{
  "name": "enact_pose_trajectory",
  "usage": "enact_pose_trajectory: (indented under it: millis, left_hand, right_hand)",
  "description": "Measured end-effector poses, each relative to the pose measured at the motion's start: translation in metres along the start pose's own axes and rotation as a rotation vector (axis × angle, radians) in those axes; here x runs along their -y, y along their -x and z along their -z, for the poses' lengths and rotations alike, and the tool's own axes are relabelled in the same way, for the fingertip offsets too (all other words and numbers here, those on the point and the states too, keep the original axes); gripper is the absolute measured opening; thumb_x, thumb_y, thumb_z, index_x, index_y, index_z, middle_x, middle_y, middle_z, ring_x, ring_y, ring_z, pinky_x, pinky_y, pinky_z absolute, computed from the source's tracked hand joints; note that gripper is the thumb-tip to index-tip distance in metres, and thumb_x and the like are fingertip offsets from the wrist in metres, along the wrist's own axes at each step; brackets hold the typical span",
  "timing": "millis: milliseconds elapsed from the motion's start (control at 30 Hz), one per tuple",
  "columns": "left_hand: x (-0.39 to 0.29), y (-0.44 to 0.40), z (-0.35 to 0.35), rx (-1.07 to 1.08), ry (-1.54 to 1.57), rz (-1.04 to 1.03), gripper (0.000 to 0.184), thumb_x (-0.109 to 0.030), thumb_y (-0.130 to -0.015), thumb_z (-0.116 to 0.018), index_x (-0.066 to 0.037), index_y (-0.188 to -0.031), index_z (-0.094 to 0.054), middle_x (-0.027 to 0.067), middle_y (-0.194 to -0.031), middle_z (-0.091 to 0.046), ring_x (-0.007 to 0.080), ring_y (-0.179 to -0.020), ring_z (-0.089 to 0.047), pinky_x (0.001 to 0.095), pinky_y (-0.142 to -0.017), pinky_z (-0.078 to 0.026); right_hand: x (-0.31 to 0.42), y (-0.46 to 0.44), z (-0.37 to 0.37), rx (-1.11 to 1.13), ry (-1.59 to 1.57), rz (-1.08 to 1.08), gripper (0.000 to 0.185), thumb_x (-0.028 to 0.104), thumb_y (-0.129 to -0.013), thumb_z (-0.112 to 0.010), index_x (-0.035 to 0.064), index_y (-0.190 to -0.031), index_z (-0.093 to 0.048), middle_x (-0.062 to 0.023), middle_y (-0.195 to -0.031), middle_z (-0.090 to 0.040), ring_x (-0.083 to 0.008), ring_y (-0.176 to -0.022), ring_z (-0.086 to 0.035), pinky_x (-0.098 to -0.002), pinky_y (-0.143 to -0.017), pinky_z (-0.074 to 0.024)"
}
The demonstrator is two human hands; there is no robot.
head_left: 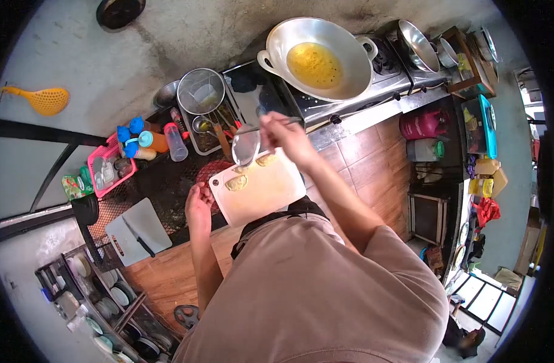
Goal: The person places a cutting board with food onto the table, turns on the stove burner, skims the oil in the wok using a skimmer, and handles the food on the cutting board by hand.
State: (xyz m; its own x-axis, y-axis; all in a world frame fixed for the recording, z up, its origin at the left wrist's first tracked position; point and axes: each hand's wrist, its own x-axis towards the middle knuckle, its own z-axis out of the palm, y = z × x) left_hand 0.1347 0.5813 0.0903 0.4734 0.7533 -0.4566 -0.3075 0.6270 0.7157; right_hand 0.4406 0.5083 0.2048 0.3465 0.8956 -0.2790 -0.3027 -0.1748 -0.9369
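Note:
My right hand [284,138] is closed around the handle of a small round strainer [246,147]. Its bowl hangs over the far left edge of a white cutting board [262,196]. Pale yellow, coated-looking pieces lie on the board, one piece [236,183] near its left side and another piece [267,160] by its far edge. Just left of the board is my left hand [198,209], palm turned up and fingers loosely bent apart, with nothing visible in it. A red mesh basket [209,172] shows partly behind the board.
A large wok [355,71] with yellow oil stands on the stove [325,112]. Left of it are a wire sieve [201,91] and a utensil tray [219,130]. A pink basket [110,166] holds bottles. A knife [138,236] lies on another board [159,227].

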Motion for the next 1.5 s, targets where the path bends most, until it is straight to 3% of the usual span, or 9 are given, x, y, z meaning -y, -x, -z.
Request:
enact_pose_trajectory:
  millis: [133,267,333,400,500,633,767,1133,1500]
  left_hand:
    - [0.006,-0.009,-0.008,-0.043,-0.004,0.021,0.022,-0.026,-0.101,-0.055,-0.007,-0.11,-0.059,0.0006,-0.084,-0.052,0.0138,-0.08,-0.05,0.0296,-0.078,-0.042]
    - [0.018,-0.015,-0.028,-0.096,0.023,0.01,0.021,-0.026,-0.1,-0.056,-0.007,-0.11,-0.059,0.0009,-0.085,-0.053,0.0137,-0.081,-0.05,0.0292,-0.079,-0.042]
    - [0.021,-0.015,-0.048,-0.096,0.037,-0.015,0.021,-0.025,-0.1,-0.056,-0.007,-0.11,-0.059,0.0011,-0.086,-0.054,0.0138,-0.082,-0.05,0.0292,-0.08,-0.042]
    - [0.028,-0.017,-0.062,-0.102,0.034,-0.025,0.02,-0.024,-0.1,-0.056,-0.008,-0.111,-0.06,0.0012,-0.086,-0.054,0.014,-0.082,-0.051,0.0293,-0.08,-0.041]
    - [0.037,-0.017,-0.088,-0.104,0.058,-0.068,0.02,-0.023,-0.1,-0.056,-0.007,-0.112,-0.06,0.0012,-0.086,-0.054,0.0141,-0.082,-0.05,0.0292,-0.08,-0.041]
    - [0.055,-0.015,-0.112,-0.175,0.06,-0.103,0.022,-0.024,-0.1,-0.057,-0.007,-0.112,-0.059,0.0012,-0.089,-0.054,0.0134,-0.084,-0.05,0.0282,-0.079,-0.04]
    - [0.07,-0.006,-0.131,-0.241,0.065,-0.133,0.02,-0.023,-0.1,-0.056,-0.007,-0.112,-0.06,0.0007,-0.089,-0.054,0.0136,-0.082,-0.05,0.0292,-0.078,-0.04]
    - [0.091,0.016,-0.15,-0.367,0.08,-0.161,0.018,-0.02,-0.102,-0.052,-0.006,-0.11,-0.058,0.0005,-0.088,-0.052,0.0127,-0.081,-0.048,0.0287,-0.077,-0.04]
    - [0.096,0.028,-0.145,-0.373,0.082,-0.196,0.017,-0.022,-0.102,-0.053,-0.008,-0.112,-0.059,-0.0012,-0.088,-0.055,0.0122,-0.08,-0.05,0.0294,-0.078,-0.041]
  right_hand:
    - [0.08,0.045,0.059,0.079,0.202,0.142,0.021,0.024,-0.102,-0.059,0.0049,-0.093,-0.064,-0.0002,-0.079,-0.064,-0.0063,-0.065,-0.055,-0.0224,-0.06,-0.0452]
    - [0.147,0.052,0.12,-0.086,0.547,0.363,0.02,0.022,-0.097,-0.065,0.0037,-0.103,-0.072,-0.0037,-0.092,-0.073,-0.0094,-0.078,-0.065,-0.0262,-0.064,-0.0525]
    - [0.171,0.035,0.16,-0.17,1.043,0.637,0.02,0.023,-0.095,-0.067,0.0055,-0.102,-0.075,-0.0097,-0.086,-0.073,-0.014,-0.076,-0.069,-0.0298,-0.063,-0.0536]
    - [0.19,0.009,0.199,-0.327,1.246,0.553,0.024,0.027,-0.096,-0.065,0.0053,-0.098,-0.075,-0.0169,-0.079,-0.069,-0.0256,-0.069,-0.069,-0.0352,-0.064,-0.0542]
    - [0.2,-0.04,0.261,-0.431,1.562,0.767,0.036,0.036,-0.102,-0.052,0.0041,-0.1,-0.068,-0.0229,-0.081,-0.066,-0.043,-0.076,-0.064,-0.0501,-0.069,-0.0518]
    - [0.172,-0.106,0.318,-0.41,1.604,0.73,0.028,0.028,-0.104,-0.044,0.0021,-0.1,-0.054,-0.0258,-0.082,-0.066,-0.0453,-0.079,-0.064,-0.0547,-0.069,-0.0505]
    - [0.149,-0.147,0.334,-0.272,1.69,0.516,0.029,0.028,-0.104,-0.044,0.0023,-0.108,-0.056,-0.0257,-0.09,-0.067,-0.0448,-0.087,-0.065,-0.0536,-0.078,-0.0505]
    - [0.117,-0.188,0.333,-0.096,1.699,0.629,0.031,0.028,-0.104,-0.044,0.0013,-0.112,-0.057,-0.0227,-0.091,-0.069,-0.0414,-0.085,-0.067,-0.0513,-0.076,-0.0532]
    - [0.096,-0.198,0.325,-0.107,1.522,0.643,0.031,0.024,-0.103,-0.045,-0.0039,-0.102,-0.058,-0.028,-0.084,-0.067,-0.0459,-0.084,-0.065,-0.053,-0.074,-0.0517]
